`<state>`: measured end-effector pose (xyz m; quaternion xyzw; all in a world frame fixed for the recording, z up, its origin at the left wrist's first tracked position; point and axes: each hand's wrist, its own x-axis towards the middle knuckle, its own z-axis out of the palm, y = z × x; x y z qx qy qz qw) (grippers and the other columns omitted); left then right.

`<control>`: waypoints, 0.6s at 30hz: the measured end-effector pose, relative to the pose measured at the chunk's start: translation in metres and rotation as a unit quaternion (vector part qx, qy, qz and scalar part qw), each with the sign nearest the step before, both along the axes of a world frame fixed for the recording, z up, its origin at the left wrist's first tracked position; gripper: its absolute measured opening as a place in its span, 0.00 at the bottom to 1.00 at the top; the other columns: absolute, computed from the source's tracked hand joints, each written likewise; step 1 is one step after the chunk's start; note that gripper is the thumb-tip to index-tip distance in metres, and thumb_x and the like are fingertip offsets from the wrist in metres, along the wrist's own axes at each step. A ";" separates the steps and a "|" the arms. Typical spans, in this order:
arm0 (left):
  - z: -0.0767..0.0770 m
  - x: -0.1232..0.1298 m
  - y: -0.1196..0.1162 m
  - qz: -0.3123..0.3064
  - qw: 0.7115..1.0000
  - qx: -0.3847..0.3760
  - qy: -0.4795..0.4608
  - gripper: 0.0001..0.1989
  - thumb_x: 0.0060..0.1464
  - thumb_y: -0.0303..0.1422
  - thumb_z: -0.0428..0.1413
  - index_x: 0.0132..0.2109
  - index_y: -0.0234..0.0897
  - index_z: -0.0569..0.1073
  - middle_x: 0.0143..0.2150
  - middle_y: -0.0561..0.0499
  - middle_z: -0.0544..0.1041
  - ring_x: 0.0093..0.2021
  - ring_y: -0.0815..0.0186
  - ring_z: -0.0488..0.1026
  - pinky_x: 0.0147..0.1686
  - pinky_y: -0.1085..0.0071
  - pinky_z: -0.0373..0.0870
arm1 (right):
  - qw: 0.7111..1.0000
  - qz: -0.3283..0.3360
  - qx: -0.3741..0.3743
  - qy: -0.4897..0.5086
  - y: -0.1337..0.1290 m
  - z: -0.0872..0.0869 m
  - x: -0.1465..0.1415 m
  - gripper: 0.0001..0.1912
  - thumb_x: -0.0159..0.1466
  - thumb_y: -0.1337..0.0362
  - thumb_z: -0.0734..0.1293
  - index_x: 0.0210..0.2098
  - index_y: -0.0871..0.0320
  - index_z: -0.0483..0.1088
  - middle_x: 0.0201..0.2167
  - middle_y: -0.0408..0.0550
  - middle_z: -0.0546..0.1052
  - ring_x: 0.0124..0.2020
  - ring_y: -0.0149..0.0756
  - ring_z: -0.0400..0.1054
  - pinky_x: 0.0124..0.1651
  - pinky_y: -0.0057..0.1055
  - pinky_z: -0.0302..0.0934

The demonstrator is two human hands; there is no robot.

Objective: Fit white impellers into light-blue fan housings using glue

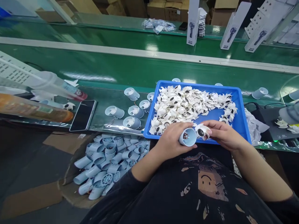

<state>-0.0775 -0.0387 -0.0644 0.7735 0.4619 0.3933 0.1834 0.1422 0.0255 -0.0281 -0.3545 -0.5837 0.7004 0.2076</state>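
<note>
My left hand point(171, 138) is wrapped round a light blue fan housing point(188, 137), its open end tilted toward me with a motor showing inside. Between the fingertips of my right hand point(221, 133) is a white fan blade point(202, 132) with a dark round hub, held close beside the housing's rim. Both hands are over the front edge of a blue tray point(243, 118), where many loose white fan blades point(177, 102) are heaped. Several light blue housings point(132, 123) with white blades in them lie on the table left of the tray.
A sack point(70, 186) full of blue housings point(100, 165) stands below the table's edge. On the left are a phone point(83, 115) and an orange-labelled bottle point(35, 107). A dark device point(271, 121) sits right of the tray. Behind runs a green conveyor point(105, 62) with white boxes point(192, 28) beyond.
</note>
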 end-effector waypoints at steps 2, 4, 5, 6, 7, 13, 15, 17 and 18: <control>0.004 0.005 0.004 0.003 0.999 0.029 0.019 0.25 0.53 0.46 0.62 0.52 0.37 0.68 0.48 0.43 0.80 0.47 0.55 0.78 0.49 0.58 0.72 | 0.999 -0.022 0.023 0.016 -0.005 0.000 -0.001 0.17 0.58 0.54 0.69 0.41 0.59 0.70 0.30 0.45 0.74 0.29 0.29 0.68 0.36 0.28 0.66; 0.007 0.008 0.006 0.009 0.998 0.055 0.035 0.22 0.55 0.46 0.60 0.50 0.36 0.69 0.45 0.43 0.80 0.45 0.56 0.78 0.46 0.59 0.72 | 0.984 -0.030 0.172 -0.040 -0.012 0.005 -0.004 0.13 0.62 0.58 0.68 0.43 0.58 0.71 0.33 0.46 0.74 0.33 0.31 0.69 0.39 0.30 0.66; 0.008 0.010 0.007 0.010 0.997 0.066 0.046 0.20 0.56 0.45 0.59 0.49 0.35 0.69 0.44 0.43 0.81 0.44 0.56 0.78 0.45 0.59 0.72 | 0.958 -0.026 0.275 -0.083 -0.016 0.009 -0.007 0.12 0.63 0.60 0.67 0.45 0.58 0.72 0.36 0.48 0.75 0.36 0.33 0.69 0.41 0.32 0.66; 0.008 0.012 0.007 0.011 0.995 0.078 0.058 0.18 0.58 0.43 0.57 0.48 0.35 0.69 0.43 0.43 0.81 0.43 0.57 0.78 0.45 0.59 0.72 | 0.917 -0.017 0.376 -0.128 -0.019 0.012 -0.010 0.10 0.65 0.63 0.67 0.45 0.57 0.73 0.38 0.50 0.74 0.38 0.35 0.69 0.43 0.34 0.66; 0.007 0.013 0.007 0.013 0.993 0.093 0.067 0.16 0.59 0.42 0.55 0.48 0.35 0.69 0.42 0.44 0.81 0.42 0.58 0.78 0.44 0.60 0.72 | 0.872 -0.007 0.460 -0.170 -0.022 0.015 -0.014 0.09 0.65 0.65 0.66 0.44 0.58 0.74 0.39 0.51 0.73 0.40 0.38 0.69 0.44 0.37 0.65; -0.004 0.022 0.006 0.074 0.986 0.139 0.053 0.12 0.60 0.35 0.52 0.48 0.35 0.67 0.42 0.44 0.80 0.43 0.58 0.77 0.47 0.60 0.73 | 0.798 0.019 0.560 -0.224 -0.016 0.003 -0.036 0.03 0.59 0.66 0.73 0.32 0.59 0.77 0.35 0.51 0.67 0.37 0.40 0.65 0.39 0.38 0.63; -0.006 0.021 0.005 0.090 0.985 0.133 0.058 0.12 0.60 0.36 0.52 0.48 0.34 0.67 0.42 0.43 0.80 0.43 0.57 0.77 0.47 0.60 0.73 | 0.808 0.011 0.552 -0.206 -0.011 -0.004 -0.039 0.03 0.60 0.66 0.73 0.34 0.57 0.77 0.35 0.50 0.67 0.36 0.39 0.64 0.39 0.37 0.63; -0.005 0.018 0.002 0.078 0.987 0.118 0.075 0.14 0.61 0.38 0.52 0.49 0.34 0.68 0.42 0.43 0.80 0.43 0.58 0.77 0.48 0.59 0.73 | 0.821 0.012 0.543 -0.176 -0.008 -0.006 -0.035 0.05 0.62 0.65 0.70 0.38 0.57 0.77 0.39 0.52 0.68 0.37 0.37 0.65 0.39 0.37 0.65; -0.003 0.015 0.001 0.066 0.988 0.107 0.085 0.15 0.61 0.39 0.52 0.50 0.35 0.67 0.43 0.44 0.80 0.43 0.58 0.77 0.49 0.58 0.72 | 0.831 0.025 0.533 -0.156 -0.008 -0.004 -0.031 0.06 0.64 0.64 0.69 0.40 0.56 0.77 0.42 0.52 0.69 0.38 0.37 0.66 0.40 0.37 0.66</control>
